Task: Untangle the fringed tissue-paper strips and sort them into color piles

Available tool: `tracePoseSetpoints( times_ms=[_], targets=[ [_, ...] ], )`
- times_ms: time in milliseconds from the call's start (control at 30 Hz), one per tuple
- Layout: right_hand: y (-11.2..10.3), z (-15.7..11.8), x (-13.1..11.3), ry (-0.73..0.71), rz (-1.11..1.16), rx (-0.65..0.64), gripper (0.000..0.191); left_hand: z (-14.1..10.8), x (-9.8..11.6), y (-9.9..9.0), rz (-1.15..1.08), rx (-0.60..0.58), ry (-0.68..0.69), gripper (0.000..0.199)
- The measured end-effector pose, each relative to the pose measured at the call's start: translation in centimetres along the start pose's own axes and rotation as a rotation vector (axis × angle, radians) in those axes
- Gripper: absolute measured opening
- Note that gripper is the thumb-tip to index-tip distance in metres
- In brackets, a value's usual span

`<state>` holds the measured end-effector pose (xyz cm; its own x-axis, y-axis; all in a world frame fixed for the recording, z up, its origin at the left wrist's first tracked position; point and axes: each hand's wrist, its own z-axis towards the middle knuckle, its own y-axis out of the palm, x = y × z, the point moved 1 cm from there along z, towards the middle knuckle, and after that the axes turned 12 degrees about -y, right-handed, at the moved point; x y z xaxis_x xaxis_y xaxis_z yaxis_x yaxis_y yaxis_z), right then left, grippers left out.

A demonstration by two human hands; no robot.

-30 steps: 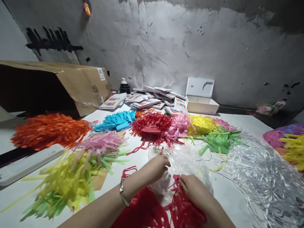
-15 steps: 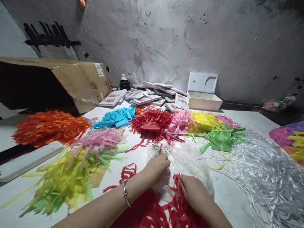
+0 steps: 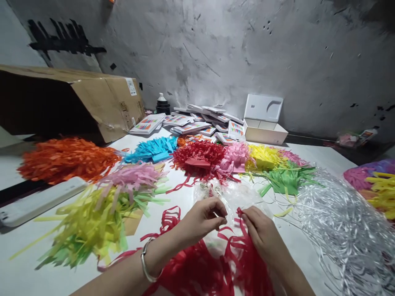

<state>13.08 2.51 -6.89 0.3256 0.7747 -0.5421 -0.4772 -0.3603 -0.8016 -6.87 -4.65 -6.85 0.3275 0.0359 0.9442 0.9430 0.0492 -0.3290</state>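
Note:
My right hand (image 3: 259,226) grips a red tissue-paper tassel (image 3: 251,263) near its twisted top, and the strips hang down below the fingers. To the left is my left hand (image 3: 206,216), thumb and index fingertips pinched together. Whatever lies in that pinch, if anything, is too small to make out. A clear plastic bag (image 3: 236,191), with small pale items at its left side, lies just beyond both hands. More red fringed paper (image 3: 197,271) spreads beneath my wrists.
Fringed paper in orange (image 3: 68,158), blue (image 3: 152,149), yellow (image 3: 89,220) and green (image 3: 288,179) surrounds the hands. Silver strands (image 3: 342,222) cover the right side. Behind stand a cardboard box (image 3: 114,107), flat printed packs (image 3: 191,127) and an open white box (image 3: 265,131).
My left hand has drawn back from the plastic bag toward me, into a visible pinch. My right hand has lifted the red tassel slightly up and to the right.

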Motion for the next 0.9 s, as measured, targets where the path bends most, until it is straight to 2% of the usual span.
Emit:
tracePoseSetpoints(
  times_ms=[100,133,200,300,400,433,500,567,600,700,800,900],
  targets=[
    [-0.9,-0.5,-3.0,-0.243,0.071,0.124,0.026,-2.3,1.3,-0.3,-0.11,0.006,0.071,0.011],
    [-0.9,-0.7,-4.1,-0.301,0.059,0.116,0.024,-3.0,1.7,-0.4,-0.127,0.017,0.094,0.014],
    [-0.5,-1.1,-5.7,-0.327,-0.025,0.057,0.024,-4.3,2.2,-0.7,-0.132,0.042,0.123,0.019],
    [0.3,-1.7,-6.8,-0.248,-0.162,-0.075,0.024,-6.0,2.3,-1.3,-0.119,0.069,0.144,0.024],
    [0.6,-2.5,-6.7,-0.026,-0.364,-0.276,0.017,-7.6,1.6,-2.0,-0.062,0.075,0.166,0.024],
    [0.6,-2.8,-6.8,0.031,-0.433,-0.279,0.017,-8.0,1.4,-2.2,-0.017,0.076,0.186,0.024],
    [0.6,-3.3,-7.5,0.021,-0.494,-0.119,0.016,-9.0,1.1,-2.6,0.078,0.083,0.235,0.023],
    [0.8,-3.5,-8.9,-0.142,-0.396,0.086,0.017,-9.8,1.0,-2.9,0.083,0.081,0.256,0.024],
    [1.1,-3.5,-9.7,-0.222,-0.32,0.146,0.019,-10.1,1.0,-3.0,0.033,0.076,0.245,0.025],
    [2.6,-3.2,-11.8,-0.354,-0.148,0.146,0.025,-11.2,1.2,-3.1,-0.2,0.051,0.157,0.024],
    [4.1,-2.8,-12.9,-0.351,-0.092,0.126,0.025,-12.1,1.3,-3.2,-0.34,0.049,0.09,0.021],
    [4.9,-2.9,-13.3,-0.344,-0.046,0.142,0.024,-12.9,1.3,-3.4,-0.38,0.038,0.086,0.021]
  ],
)
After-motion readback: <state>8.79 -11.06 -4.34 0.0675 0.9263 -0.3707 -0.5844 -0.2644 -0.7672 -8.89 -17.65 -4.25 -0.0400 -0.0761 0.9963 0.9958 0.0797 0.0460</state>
